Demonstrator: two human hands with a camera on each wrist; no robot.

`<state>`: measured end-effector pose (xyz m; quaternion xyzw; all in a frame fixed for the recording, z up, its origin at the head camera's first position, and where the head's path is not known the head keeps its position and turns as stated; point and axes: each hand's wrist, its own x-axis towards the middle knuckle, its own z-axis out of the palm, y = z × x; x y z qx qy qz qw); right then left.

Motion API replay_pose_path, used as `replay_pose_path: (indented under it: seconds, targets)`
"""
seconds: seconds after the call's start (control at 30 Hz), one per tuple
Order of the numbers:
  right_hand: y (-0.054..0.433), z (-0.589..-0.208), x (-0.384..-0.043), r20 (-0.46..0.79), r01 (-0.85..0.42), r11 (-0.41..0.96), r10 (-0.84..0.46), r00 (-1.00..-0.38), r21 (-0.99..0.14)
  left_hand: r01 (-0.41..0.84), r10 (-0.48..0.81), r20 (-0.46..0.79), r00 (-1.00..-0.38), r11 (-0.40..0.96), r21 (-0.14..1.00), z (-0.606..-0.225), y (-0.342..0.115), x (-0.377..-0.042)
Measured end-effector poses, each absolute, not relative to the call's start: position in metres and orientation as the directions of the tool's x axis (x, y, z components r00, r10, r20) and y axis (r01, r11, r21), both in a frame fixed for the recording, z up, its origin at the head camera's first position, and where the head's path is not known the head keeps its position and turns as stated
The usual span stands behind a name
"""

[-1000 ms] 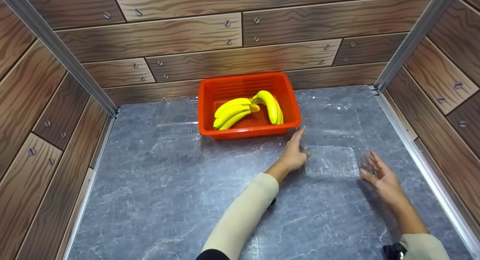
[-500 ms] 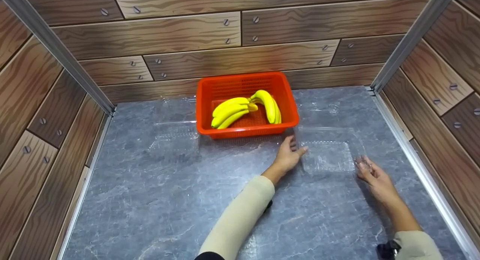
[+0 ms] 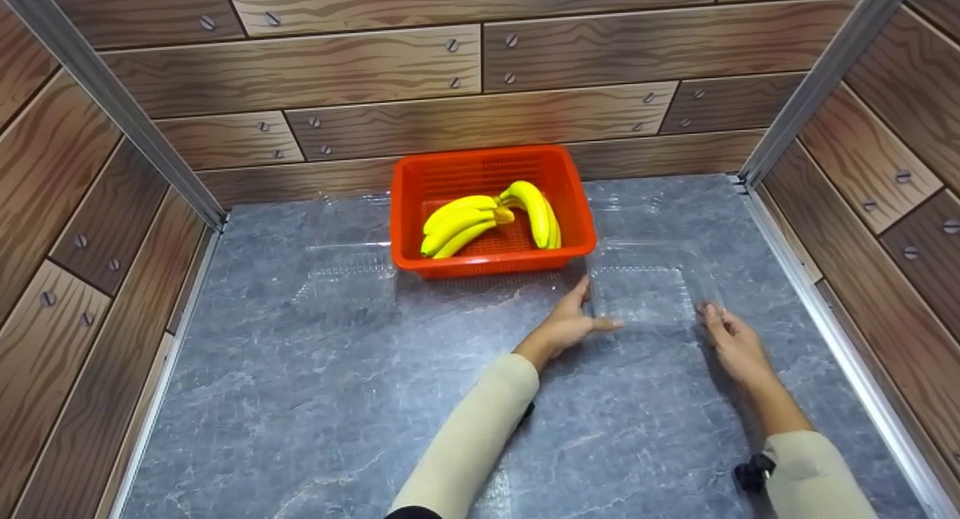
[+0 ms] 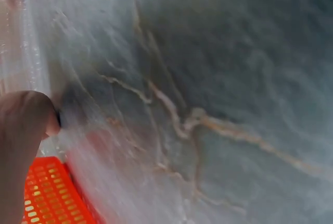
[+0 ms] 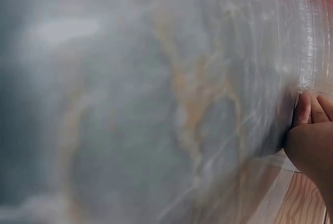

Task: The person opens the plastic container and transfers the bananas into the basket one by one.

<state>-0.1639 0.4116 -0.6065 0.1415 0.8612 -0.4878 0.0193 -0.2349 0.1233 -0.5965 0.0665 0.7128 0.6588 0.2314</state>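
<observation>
A clear plastic food container (image 3: 646, 298) lies to the right of the red basket, a see-through lid-like part (image 3: 626, 202) spread flat behind it. At its left side my left hand (image 3: 562, 325) touches it, thumb stretched along the front edge and fingers extended. My right hand (image 3: 739, 350) pinches the container's front right edge between thumb and fingers. In the right wrist view, curled fingers (image 5: 309, 112) meet the clear rim. The left wrist view shows only part of the left hand (image 4: 23, 125) beside the plastic wall.
The red basket (image 3: 491, 265) stands against the wood-patterned back wall (image 3: 390, 129), holding two yellow banana bunches (image 3: 461, 228). A second clear container (image 3: 349, 275) lies left of it. Metal rails (image 3: 840, 354) edge the grey marbled surface (image 3: 322, 399).
The clear container has shifted back and a little left, towards the basket. My right hand has closed on its edge and moved left with it; my left thumb has stretched out along the front.
</observation>
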Motion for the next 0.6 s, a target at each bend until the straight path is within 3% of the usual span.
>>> replay_pose_path:
  seconds: [0.17, 0.4, 0.6]
  targets:
    - [0.412, -0.607, -0.176, -0.185, 0.282, 0.460, 0.246, -0.952, -0.842, -0.157, 0.386, -0.204, -0.900, 0.149, 0.976, -0.601, 0.127, -0.236]
    - [0.409, -0.605, -0.193, -0.206, 0.328, 0.439, 0.303, -0.930, -0.836, -0.117, 0.291, -0.204, -0.935, 0.289, 0.950, -0.602, 0.138, -0.239]
    - [0.402, -0.605, -0.206, -0.187, 0.343, 0.409, 0.376, -0.908, -0.846, -0.108, 0.266, -0.194, -0.944, 0.307, 0.946, -0.600, 0.143, -0.240]
